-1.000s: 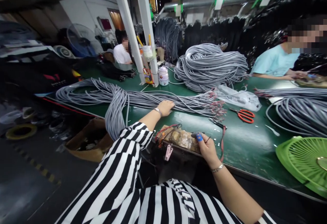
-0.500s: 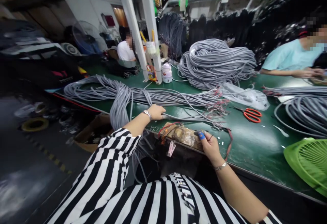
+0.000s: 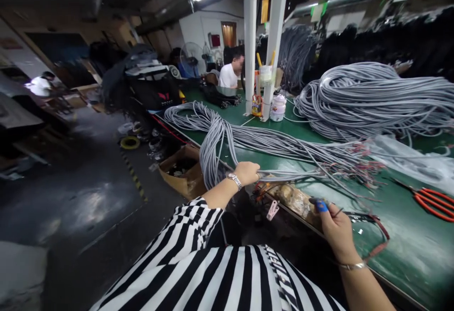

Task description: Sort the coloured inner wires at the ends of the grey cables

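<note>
My left hand (image 3: 247,174) is closed round a few grey cables (image 3: 287,175) at the table's near edge. They run right from its fingers toward stripped ends with thin reddish wires (image 3: 367,162). My right hand (image 3: 335,226) is pinched shut beside a board (image 3: 292,197) with a clear-wrapped, brownish lump on it. Blue tape (image 3: 321,205) wraps one of its digits. A small dark tip shows at the fingers, too unclear to name. Behind my left hand lies a long bundle of grey cables (image 3: 216,131), one loop drooping over the edge.
A big grey cable coil (image 3: 372,96) lies at the back right. Red-handled scissors (image 3: 432,202) and a plastic bag (image 3: 414,159) are on the right. A pink clip (image 3: 272,210) hangs at the table edge. A cardboard box (image 3: 182,171) stands below; a person (image 3: 229,73) sits beyond the posts.
The view has swung left, so the table things sit farther right. Cables that hung below my left hand are mostly gone from there. Both hands keep their closed shape.
</note>
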The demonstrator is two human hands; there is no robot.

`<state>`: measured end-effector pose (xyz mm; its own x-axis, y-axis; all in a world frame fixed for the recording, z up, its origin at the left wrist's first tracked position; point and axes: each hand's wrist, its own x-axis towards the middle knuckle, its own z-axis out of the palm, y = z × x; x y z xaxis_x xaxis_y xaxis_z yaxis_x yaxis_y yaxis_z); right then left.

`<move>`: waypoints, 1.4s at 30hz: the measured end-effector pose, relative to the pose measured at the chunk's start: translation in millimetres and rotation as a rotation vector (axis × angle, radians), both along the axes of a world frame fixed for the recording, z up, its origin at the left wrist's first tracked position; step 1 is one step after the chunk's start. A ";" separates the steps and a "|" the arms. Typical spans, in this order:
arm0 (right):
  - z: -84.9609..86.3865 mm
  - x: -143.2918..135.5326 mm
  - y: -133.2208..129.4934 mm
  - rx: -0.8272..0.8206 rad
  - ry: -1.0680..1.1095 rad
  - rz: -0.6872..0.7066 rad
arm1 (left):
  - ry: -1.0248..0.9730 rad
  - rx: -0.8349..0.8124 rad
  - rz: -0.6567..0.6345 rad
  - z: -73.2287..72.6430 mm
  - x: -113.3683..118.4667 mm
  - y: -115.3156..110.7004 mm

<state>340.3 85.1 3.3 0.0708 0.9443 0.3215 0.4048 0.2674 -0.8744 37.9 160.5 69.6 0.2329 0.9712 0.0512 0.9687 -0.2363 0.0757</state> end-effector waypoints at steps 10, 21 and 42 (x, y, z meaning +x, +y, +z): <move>7.0 -5.0 -2.2 0.033 0.010 -0.012 | -0.198 0.199 -0.210 21.6 8.9 2.7; 15.1 -10.4 -3.3 0.021 0.049 0.002 | -0.439 0.478 -0.297 141.0 69.7 -6.9; 8.6 -4.1 -2.7 0.020 -0.008 -0.007 | -0.745 -0.420 -0.137 -19.3 -56.5 -201.1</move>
